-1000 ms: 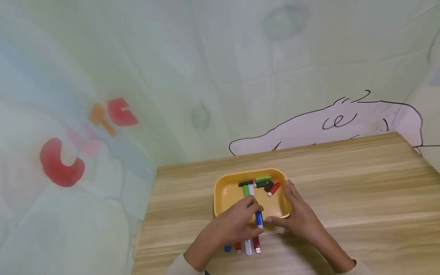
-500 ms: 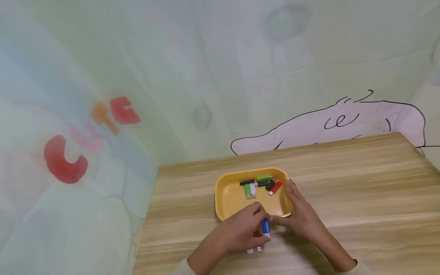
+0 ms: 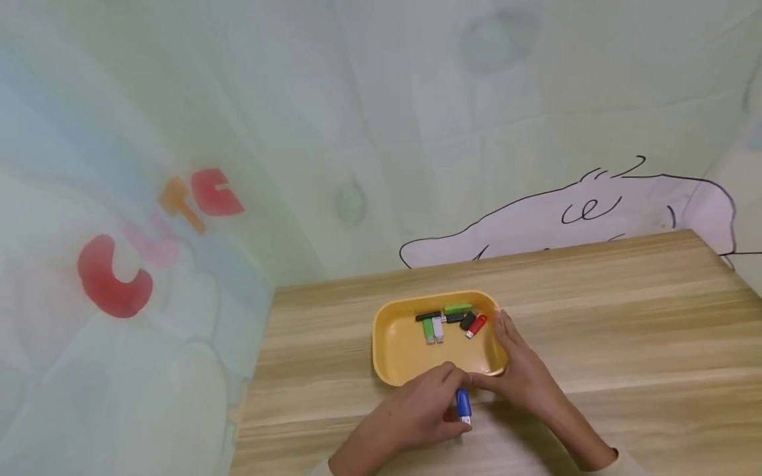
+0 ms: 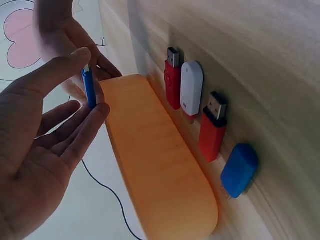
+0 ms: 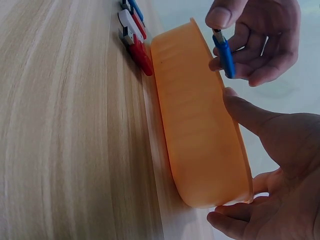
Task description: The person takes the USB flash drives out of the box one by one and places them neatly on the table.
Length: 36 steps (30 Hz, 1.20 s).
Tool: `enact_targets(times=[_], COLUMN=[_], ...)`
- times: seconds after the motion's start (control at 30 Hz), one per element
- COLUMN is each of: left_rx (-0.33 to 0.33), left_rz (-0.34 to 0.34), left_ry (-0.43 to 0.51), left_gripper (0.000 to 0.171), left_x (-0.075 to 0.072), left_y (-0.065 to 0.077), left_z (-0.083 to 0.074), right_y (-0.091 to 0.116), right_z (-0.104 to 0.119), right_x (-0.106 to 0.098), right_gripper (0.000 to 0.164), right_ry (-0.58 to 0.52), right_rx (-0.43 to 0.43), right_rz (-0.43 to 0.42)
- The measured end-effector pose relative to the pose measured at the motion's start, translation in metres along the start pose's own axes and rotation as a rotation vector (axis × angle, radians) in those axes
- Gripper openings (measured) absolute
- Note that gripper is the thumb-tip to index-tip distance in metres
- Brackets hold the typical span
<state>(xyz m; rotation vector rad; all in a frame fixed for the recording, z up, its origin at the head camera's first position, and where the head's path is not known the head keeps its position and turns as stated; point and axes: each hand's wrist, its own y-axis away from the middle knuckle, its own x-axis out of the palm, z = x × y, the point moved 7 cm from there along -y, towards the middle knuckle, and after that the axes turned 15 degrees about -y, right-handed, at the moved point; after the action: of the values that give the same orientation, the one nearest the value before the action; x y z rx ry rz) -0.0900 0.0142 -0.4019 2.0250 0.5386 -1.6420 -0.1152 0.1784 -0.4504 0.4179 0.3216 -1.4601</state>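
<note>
Between thumb and fingertips, my left hand (image 3: 419, 411) pinches a blue USB flash drive (image 3: 464, 402), metal plug toward the thumb. It is held above the table, just in front of a yellow plastic tray (image 3: 379, 344). My right hand (image 3: 530, 380) grips the tray's right front corner, thumb at the front rim and fingers along the right end. Before the tray's front wall, the left wrist view has a row on the table: a dark red drive (image 4: 172, 86), a white drive (image 4: 192, 89), a red drive (image 4: 212, 135) and a blue drive (image 4: 240, 171). In the head view, the left hand mostly hides them.
Several flash drives lie inside the tray toward its back, among them a green one (image 3: 458, 309), a white one (image 3: 438, 328), a black one (image 3: 468, 321) and a red one (image 3: 476, 326). The wood-grain table (image 3: 625, 317) meets a printed cloth backdrop (image 3: 369, 132) behind.
My left hand has moved from over the tray's front edge toward me and slightly right, carrying the blue USB flash drive. The right hand has stayed at the tray's corner.
</note>
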Motion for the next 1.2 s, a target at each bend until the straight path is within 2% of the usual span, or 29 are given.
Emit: enact_targets(times=[0.17,0.47,0.7,1.2], left_rx=[-0.017,0.005,-0.011,-0.003], left_rz=[0.027,0.016,0.019,-0.033], left_ry=[-0.017,-0.076,-0.102,-0.219], left_gripper=[0.056,0.053,0.054,0.047], left_x=[0.004,0.015,0.024,0.036], left_y=[0.000,0.002,0.004,0.004], left_z=[-0.001,-0.007,-0.008,-0.015], right_y=[0.000,0.000,0.000,-0.001], right_z=[0.000,0.000,0.000,-0.001], right_x=[-0.002,-0.002,-0.001,-0.002], right_gripper=[0.125,0.128,0.131,0.130], right_ry=[-0.007,-0.017,-0.022,-0.024], right_rx=[-0.005,-0.010,-0.017,-0.009], right_rz=[0.000,-0.006,-0.005,-0.005])
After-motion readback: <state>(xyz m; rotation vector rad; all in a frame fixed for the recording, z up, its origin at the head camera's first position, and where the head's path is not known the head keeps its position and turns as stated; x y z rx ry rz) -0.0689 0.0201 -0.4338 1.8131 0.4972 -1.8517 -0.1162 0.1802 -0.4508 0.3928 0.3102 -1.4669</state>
